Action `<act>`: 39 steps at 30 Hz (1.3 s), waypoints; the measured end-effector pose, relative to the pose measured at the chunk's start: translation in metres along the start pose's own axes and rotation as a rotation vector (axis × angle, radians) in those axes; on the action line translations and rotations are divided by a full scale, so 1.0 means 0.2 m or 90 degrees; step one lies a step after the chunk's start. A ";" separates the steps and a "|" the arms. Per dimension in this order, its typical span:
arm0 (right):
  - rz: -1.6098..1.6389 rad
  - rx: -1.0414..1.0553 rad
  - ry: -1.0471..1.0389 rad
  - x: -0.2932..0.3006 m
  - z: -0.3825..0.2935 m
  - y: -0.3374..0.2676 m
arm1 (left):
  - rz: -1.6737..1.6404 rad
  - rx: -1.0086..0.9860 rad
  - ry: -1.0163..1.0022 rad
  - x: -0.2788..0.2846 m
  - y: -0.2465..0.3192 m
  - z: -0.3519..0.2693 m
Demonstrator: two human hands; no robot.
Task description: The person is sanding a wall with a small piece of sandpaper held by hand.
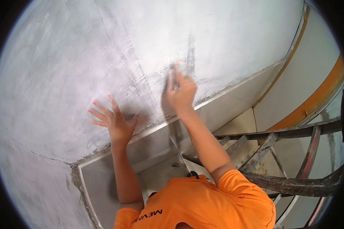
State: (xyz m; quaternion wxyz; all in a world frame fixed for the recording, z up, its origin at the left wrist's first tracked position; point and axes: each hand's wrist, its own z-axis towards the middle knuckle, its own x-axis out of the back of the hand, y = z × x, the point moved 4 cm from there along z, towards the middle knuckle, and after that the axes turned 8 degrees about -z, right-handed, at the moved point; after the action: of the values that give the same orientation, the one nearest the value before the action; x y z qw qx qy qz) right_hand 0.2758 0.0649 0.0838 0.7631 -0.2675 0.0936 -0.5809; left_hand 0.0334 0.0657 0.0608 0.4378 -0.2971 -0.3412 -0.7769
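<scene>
My left hand [119, 121] is spread against a white and grey skim-coated wall [60, 71], fingers apart and holding nothing. To its right, my right hand [183, 93] is raised close to the wall and blurred. A small pale object [183, 67] shows at its fingertips, too smeared to name. Around that hand the wall bears a dark grey vertical streak [191, 54] and rough, scratched patches. Both hands are just above the pale trim edge [157, 125] that tops a band of grey wall tiles [218, 106].
A worn, dark ladder [292, 183] with several rungs lies close on my right. Behind it stands a white door panel [301, 68] with an orange-brown frame [306, 110]. A tiled floor [157, 171] shows below. At the left, the tile edge turns a corner [78, 166].
</scene>
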 end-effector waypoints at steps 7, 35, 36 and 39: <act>0.020 0.080 0.086 0.05 0.10 0.05 | 0.041 0.012 -0.016 0.03 -0.01 0.00; -0.014 0.258 -0.142 -0.01 -0.14 -0.16 | -0.036 -0.026 0.004 -0.04 -0.05 -0.05; -0.039 0.266 -0.131 -0.01 -0.11 -0.13 | -0.030 -0.033 0.021 -0.02 -0.06 -0.06; -0.007 0.200 -0.011 0.02 0.02 -0.07 | -0.024 -0.037 0.031 -0.01 -0.05 -0.05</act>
State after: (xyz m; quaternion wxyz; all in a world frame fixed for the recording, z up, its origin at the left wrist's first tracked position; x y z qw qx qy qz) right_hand 0.2677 0.0590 0.0949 0.7931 -0.1502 -0.0061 -0.5902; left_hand 0.0235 0.0626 0.0495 0.4227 -0.2840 -0.3132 -0.8016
